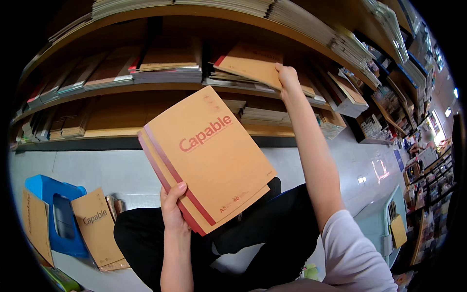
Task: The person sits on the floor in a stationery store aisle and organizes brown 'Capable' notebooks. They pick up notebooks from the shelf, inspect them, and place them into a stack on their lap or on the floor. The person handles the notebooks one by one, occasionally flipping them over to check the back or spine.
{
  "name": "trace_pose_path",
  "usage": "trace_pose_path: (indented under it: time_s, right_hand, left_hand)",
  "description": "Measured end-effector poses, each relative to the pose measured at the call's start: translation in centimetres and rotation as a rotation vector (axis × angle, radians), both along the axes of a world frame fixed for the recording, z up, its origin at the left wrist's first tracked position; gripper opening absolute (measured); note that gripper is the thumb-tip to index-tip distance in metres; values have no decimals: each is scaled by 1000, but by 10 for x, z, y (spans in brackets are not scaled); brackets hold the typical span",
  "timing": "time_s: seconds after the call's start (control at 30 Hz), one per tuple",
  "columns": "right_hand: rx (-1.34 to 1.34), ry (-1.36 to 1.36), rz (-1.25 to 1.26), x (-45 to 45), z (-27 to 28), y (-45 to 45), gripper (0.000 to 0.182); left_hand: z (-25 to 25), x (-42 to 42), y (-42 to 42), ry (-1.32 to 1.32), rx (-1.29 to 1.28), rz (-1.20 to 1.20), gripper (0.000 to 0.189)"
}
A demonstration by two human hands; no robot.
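My left hand (174,207) grips several kraft-cover notebooks (215,164) with red spines, fanned slightly apart above my lap. The thumb lies across the top cover near its spine, and the fingers are hidden beneath. My right hand (288,77) reaches up to the middle shelf and pinches the right edge of another kraft notebook (251,70) with a red spine. That notebook lies tilted over a stack of notebooks (233,77) on the shelf, its far part in shadow.
A wooden shelf unit (175,87) holding stacked notebooks spans the front. On the floor at left are a blue plastic container (67,219) and more kraft notebooks (96,226). A pale blue-green bin (396,208) stands at right. My crossed legs (262,226) lie below the held notebooks.
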State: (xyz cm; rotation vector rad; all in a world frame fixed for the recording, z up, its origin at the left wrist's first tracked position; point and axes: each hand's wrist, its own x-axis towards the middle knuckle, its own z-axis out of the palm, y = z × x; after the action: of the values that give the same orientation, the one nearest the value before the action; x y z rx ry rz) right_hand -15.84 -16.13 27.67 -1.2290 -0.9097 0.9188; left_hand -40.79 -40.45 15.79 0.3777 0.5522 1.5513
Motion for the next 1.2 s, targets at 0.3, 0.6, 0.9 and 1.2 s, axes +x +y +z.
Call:
trace_pose_path:
  time_s: [0.3,0.6,0.9,1.2]
  right_hand:
    - [-319,-1388,-52,-21,22,35,16]
    - [-227,-748,956,-24,9,-150,34]
    - [81,-341,555,-5,-27,-159,15]
    - [38,8,199,9,7,-69,20]
  left_hand:
    - [10,-3,-3,-45,-36,49,43]
    - [3,-1,1,-36,-23,1,39]
    - [-5,3,2,-1,-31,-3,47]
    - [1,0,2,19,-21,32,48]
